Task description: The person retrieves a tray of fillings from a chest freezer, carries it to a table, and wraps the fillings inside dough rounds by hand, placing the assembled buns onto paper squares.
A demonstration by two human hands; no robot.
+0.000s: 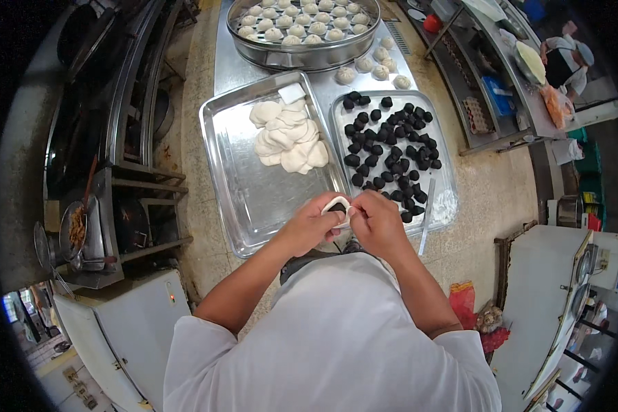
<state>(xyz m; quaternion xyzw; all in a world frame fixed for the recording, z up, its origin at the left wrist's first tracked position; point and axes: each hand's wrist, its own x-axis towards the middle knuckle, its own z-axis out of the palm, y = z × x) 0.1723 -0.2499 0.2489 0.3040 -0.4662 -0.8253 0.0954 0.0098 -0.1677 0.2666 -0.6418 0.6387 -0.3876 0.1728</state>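
Fingers (328,220) pinch wrapper (335,200) (black filling (338,207)) | left tray (239,172) : dough (288,139) | right tray (448,202) : balls (399,132)

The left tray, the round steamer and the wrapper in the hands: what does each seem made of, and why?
Left tray: smooth, bright metal, probably stainless steel; its floor shines with reflections.
Round steamer: grey, shiny metal, perhaps steel or aluminium; highlights run along its wall.
Wrapper: apparently soft, matte dough, curving around dark filling.

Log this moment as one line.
Left hand: holds dough wrapper with dark filling; right hand: pinches wrapper edge; left tray: dough rounds; right tray: black balls; steamer: buns
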